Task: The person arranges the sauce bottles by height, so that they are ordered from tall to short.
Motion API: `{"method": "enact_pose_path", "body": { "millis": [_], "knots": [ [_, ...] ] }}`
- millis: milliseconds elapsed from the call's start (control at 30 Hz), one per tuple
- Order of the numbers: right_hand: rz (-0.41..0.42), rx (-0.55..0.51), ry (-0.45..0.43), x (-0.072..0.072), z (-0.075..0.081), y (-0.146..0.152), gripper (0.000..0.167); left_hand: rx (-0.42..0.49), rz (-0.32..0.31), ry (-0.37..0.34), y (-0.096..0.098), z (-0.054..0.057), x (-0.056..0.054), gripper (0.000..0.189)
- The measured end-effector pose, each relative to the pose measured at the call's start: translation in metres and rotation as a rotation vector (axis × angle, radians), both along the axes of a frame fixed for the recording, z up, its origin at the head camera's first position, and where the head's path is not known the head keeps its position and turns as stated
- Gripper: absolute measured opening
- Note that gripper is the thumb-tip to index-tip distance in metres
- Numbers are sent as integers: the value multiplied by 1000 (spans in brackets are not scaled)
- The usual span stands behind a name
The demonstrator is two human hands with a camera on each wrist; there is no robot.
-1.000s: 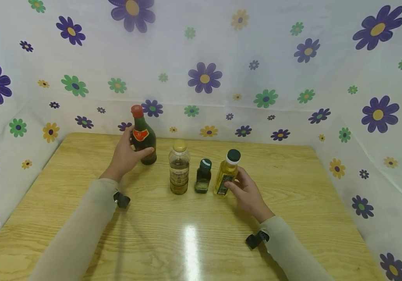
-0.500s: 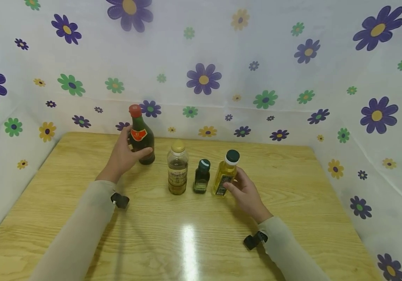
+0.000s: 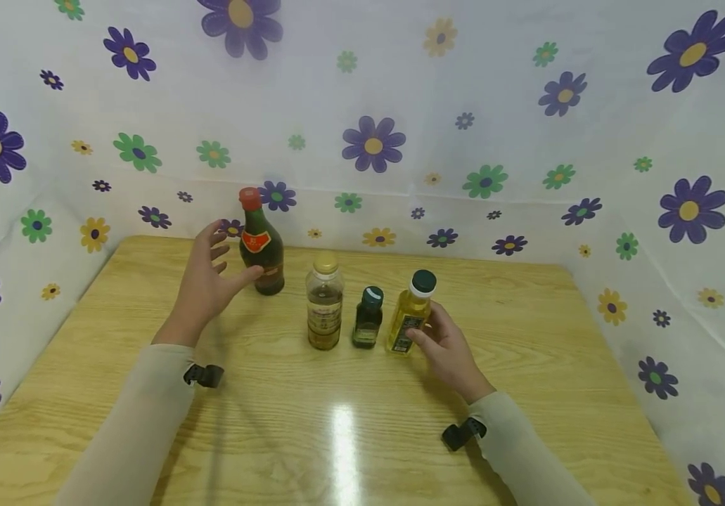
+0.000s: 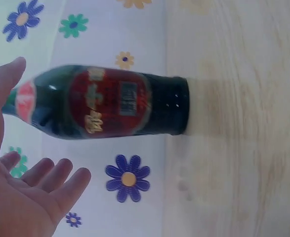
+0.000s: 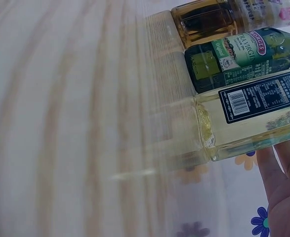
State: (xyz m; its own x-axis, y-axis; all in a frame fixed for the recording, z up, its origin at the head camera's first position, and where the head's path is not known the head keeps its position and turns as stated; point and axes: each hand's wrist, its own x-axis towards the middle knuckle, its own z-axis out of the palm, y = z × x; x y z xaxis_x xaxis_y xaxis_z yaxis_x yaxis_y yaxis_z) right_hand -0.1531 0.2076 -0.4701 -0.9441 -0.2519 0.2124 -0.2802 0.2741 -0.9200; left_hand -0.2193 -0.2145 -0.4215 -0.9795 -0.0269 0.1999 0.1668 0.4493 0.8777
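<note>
A dark green glass bottle [image 3: 264, 253] with a red cap and red label stands upright at the back left. Beside it, my left hand [image 3: 207, 284] is spread with its fingers apart from the glass. The thumb tip overlaps the bottle in the head view, but a gap shows in the left wrist view [image 4: 31, 192]. My right hand [image 3: 451, 351] holds a bottle of yellow oil [image 3: 410, 313] with a dark green cap, thumb in front and fingers behind. In the right wrist view the oil bottle [image 5: 253, 116] stands on the table.
Between the hands stand a clear bottle [image 3: 324, 302] of brown liquid with a gold cap and a small dark green olive oil bottle [image 3: 367, 320]. The small one is close to the yellow oil. A flowered cloth [image 3: 311, 161] hangs behind the wooden table [image 3: 286, 436].
My left hand has let go of the dark green bottle and moved back to the left, fingers spreading. My right hand keeps its hold on the yellow oil bottle.
</note>
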Motion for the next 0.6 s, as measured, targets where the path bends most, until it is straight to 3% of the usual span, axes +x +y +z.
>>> {"method": "enact_pose_path", "body": {
  "millis": [333,600],
  "knots": [
    [4,-3,5,0,0,1,56,22,-43,103,18,17,36,94],
    [2,-1,1,0,0,0,57,118,-108,147,35,15,51,87]
  ]
}}
